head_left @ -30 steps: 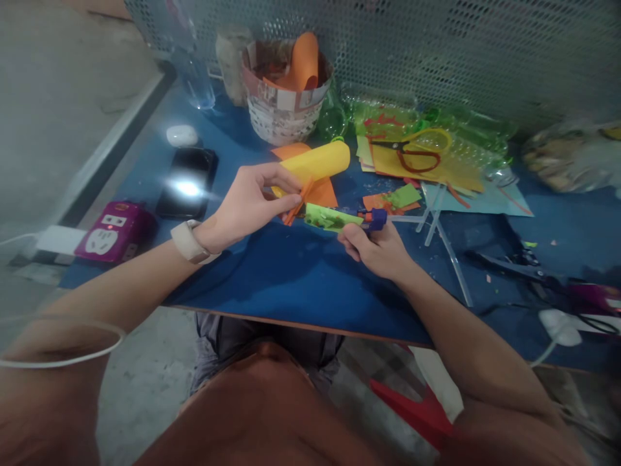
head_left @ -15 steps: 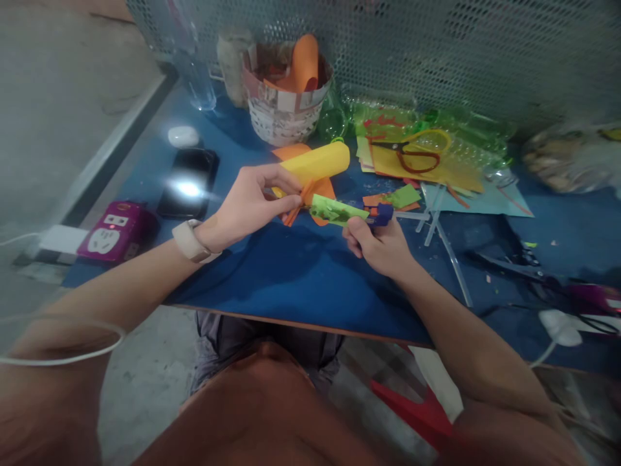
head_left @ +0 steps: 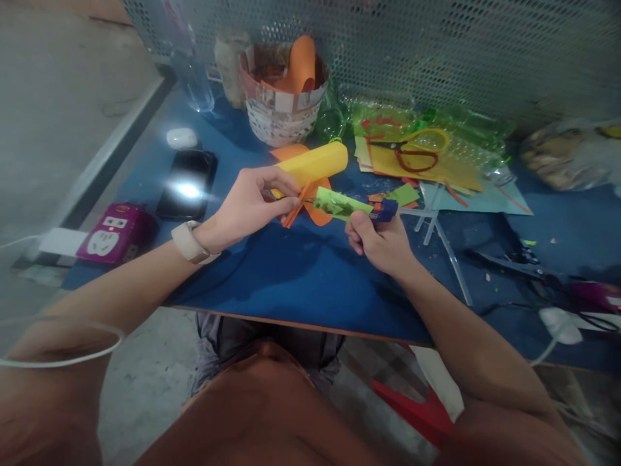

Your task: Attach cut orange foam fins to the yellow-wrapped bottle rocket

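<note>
My left hand [head_left: 262, 199] pinches folded strips of orange paper [head_left: 301, 199] between thumb and fingers. In my right hand [head_left: 376, 236] is a blue glue gun [head_left: 385, 211], its fingers wrapped round the handle. A light green patterned piece [head_left: 339, 202] covers the gun's barrel, which points left at the orange paper. The nozzle tip is too small to make out clearly. Just behind my left fingers lies a yellow paper roll [head_left: 320, 162], with more orange paper around it.
Behind stands a paper-covered basket [head_left: 284, 113]. Scissors [head_left: 420, 152] lie on coloured sheets [head_left: 446, 169] at the right, near clear glue sticks [head_left: 453, 262]. A phone [head_left: 187, 184] and a purple socket block [head_left: 114, 233] are at the left; pliers [head_left: 509, 264] lie far right.
My right hand and the glue gun have shifted slightly right, widening the space between the green piece and my left fingers. My left hand still pinches the orange paper.
</note>
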